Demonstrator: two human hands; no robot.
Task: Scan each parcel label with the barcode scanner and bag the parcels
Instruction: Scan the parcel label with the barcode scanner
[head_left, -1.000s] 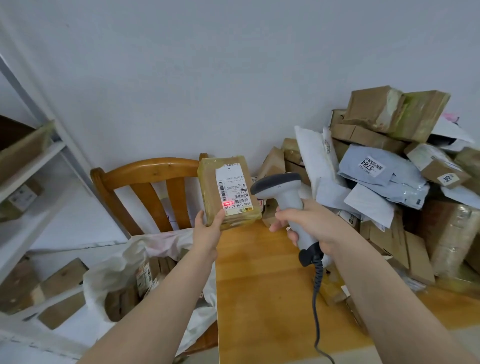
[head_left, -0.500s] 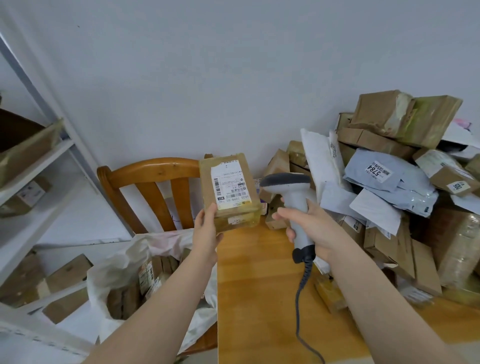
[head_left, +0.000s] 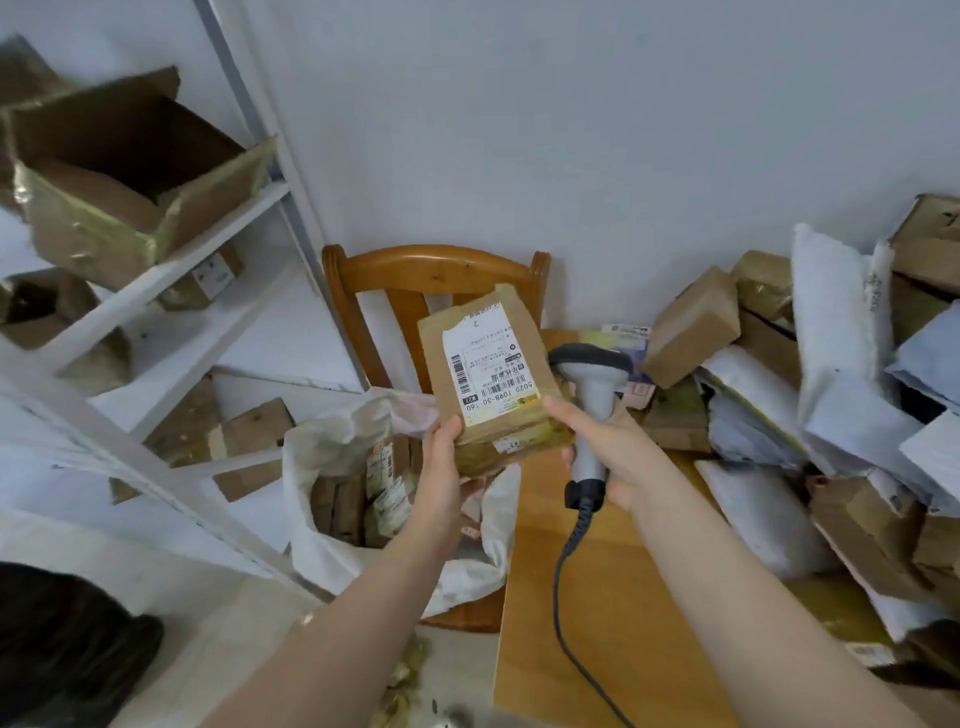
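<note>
Cardboard brown, taped up, that's the parcel (head_left: 524, 358), and in the head view it has swung left since a second ago. It is up in the air over the left edge of the table (head_left: 623, 597), partly above the white bag (head_left: 332, 467) on the chair (head_left: 431, 270). The red scan light that sat on the label (head_left: 491, 364) a second ago is gone, so I reckon this one has read and goes in the bag next.

My left hand (head_left: 444, 452) grips its lower left corner, thumb on the front face. My right hand (head_left: 613, 452) is wrapped round the handle of the scanner (head_left: 592, 374), head just beside the parcel's right edge.

Reading the label: "5020 T098-50", "160" below it, a lone "2" at the top, barcodes down the left side. The small print is too fine. More parcels (head_left: 779, 415) are heaped along the table's right side, waiting.
</note>
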